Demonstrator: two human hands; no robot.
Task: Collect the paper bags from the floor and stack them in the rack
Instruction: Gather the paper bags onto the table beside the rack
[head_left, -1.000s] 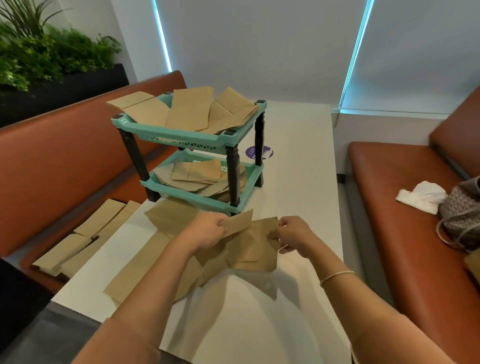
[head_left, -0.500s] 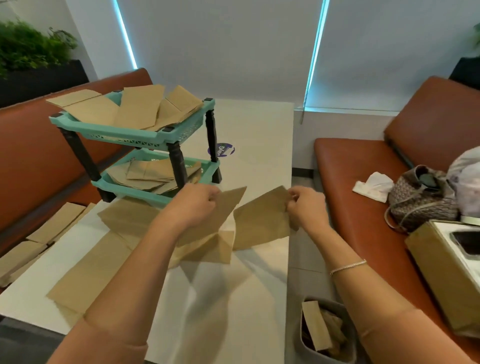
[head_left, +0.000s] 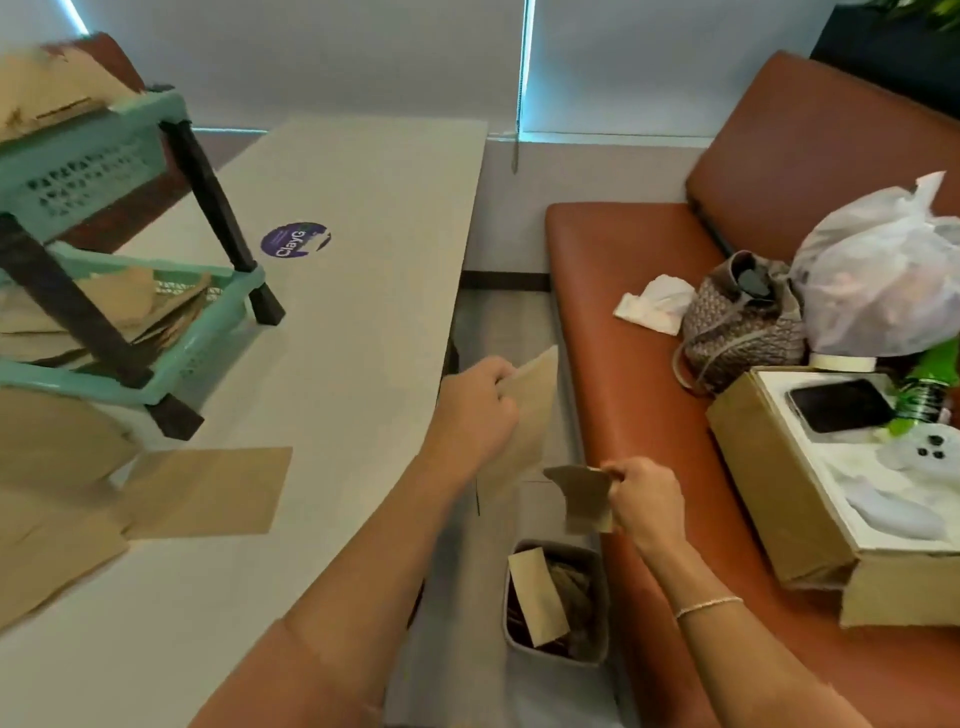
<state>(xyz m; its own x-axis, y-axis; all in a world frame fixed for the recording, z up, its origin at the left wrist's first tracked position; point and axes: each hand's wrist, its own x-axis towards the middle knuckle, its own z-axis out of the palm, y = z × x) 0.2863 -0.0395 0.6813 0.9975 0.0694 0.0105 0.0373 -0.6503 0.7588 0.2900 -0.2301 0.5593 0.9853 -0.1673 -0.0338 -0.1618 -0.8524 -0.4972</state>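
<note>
My left hand (head_left: 475, 408) grips a brown paper bag (head_left: 524, 421) past the table's right edge, over the floor gap. My right hand (head_left: 644, 499) pinches a smaller brown paper piece (head_left: 584, 496) just above a grey bin (head_left: 558, 605). The teal two-tier rack (head_left: 98, 145) stands on the white table (head_left: 353, 322) at the left, with paper bags on both shelves. More paper bags (head_left: 208, 491) lie flat on the table in front of the rack.
The grey bin on the floor holds paper scraps. On the orange bench (head_left: 649, 364) at the right sit a patterned handbag (head_left: 743, 322), a white plastic bag (head_left: 883, 270), a tissue (head_left: 654, 306) and an open cardboard box (head_left: 831, 493) with a phone.
The view has swung right. Both hands moved from over the table to the gap beside the bench, and now each holds a separate piece of paper above the bin.
</note>
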